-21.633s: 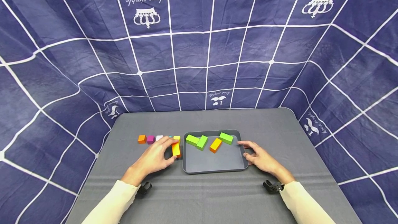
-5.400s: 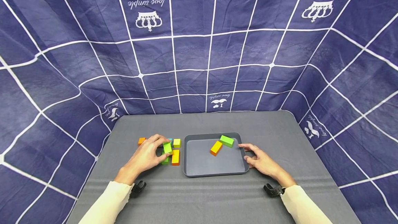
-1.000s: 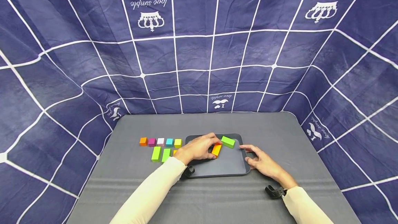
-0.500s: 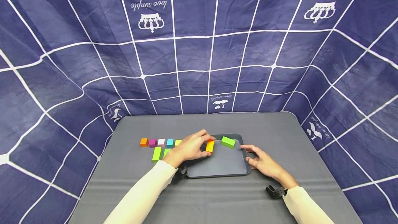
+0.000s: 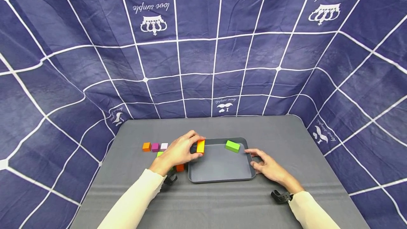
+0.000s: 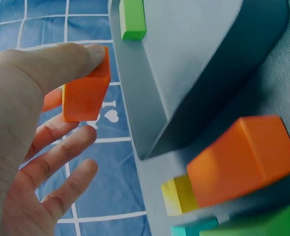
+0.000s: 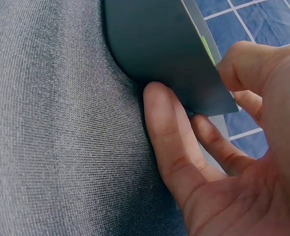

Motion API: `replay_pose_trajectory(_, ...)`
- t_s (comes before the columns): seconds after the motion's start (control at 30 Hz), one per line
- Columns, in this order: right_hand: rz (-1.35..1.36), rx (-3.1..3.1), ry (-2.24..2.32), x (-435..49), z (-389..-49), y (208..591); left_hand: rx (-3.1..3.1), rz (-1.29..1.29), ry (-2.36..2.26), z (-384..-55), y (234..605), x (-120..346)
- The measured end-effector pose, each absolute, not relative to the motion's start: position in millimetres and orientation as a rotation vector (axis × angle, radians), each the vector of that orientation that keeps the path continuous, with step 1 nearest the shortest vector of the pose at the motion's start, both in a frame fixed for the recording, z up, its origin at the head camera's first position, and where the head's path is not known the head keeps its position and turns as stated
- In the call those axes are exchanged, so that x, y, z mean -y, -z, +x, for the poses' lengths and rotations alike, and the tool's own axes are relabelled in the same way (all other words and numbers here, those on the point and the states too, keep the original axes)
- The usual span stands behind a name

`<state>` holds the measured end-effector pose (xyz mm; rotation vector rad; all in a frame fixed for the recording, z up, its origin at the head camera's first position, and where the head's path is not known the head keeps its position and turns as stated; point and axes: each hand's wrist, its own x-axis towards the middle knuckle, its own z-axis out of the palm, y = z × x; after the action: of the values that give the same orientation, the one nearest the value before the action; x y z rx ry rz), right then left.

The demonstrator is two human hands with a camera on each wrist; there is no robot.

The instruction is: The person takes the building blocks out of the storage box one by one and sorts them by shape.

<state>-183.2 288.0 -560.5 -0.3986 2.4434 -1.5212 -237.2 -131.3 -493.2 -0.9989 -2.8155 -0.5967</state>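
Observation:
My left hand (image 5: pixel 179 151) pinches an orange block (image 5: pixel 200 146) between thumb and fingertips, lifted over the left side of the grey tray (image 5: pixel 222 167). In the left wrist view several other fingers are spread, off the block. A green block (image 5: pixel 233 146) lies in the tray's far right part. My right hand (image 5: pixel 268 165) holds the tray's right edge, one digit over the rim and others against the outer wall. Left of the tray, a second orange block (image 6: pixel 233 162) lies on the table beside a green block (image 6: pixel 268 223); my left hand partly hides this group.
A row of small cubes stands farther back on the left: orange (image 5: pixel 146 147), magenta (image 5: pixel 155 147), white (image 5: pixel 164 147), then cyan (image 6: pixel 194 228) and yellow (image 6: pixel 177 196), both hidden in the head view. Blue cloth walls (image 5: pixel 197 56) enclose the grey table (image 5: pixel 216 204).
Two green blocks left the tray for the table earlier. Within the last second my left hand has lifted the orange block from the tray's middle and carried it left. The right hand stays put.

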Motion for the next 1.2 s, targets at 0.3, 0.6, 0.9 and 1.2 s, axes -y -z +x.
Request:
replay_pose_trajectory(0.3,-0.402,-2.421,1.540,-288,-181,561,2.829,-0.917,0.623,-232,492,159)
replay_pose_trajectory(0.6,-0.414,-2.388,1.574,-289,-178,566,2.794,-0.848,0.661,-226,496,188)
replay_pose_trajectory(0.9,-0.433,-2.386,1.588,-289,-180,564,2.788,-0.774,0.727,-223,500,217)
replay_pose_trajectory(1.2,-0.433,-2.383,1.577,-288,-183,562,2.774,-0.679,0.777,-218,509,244)
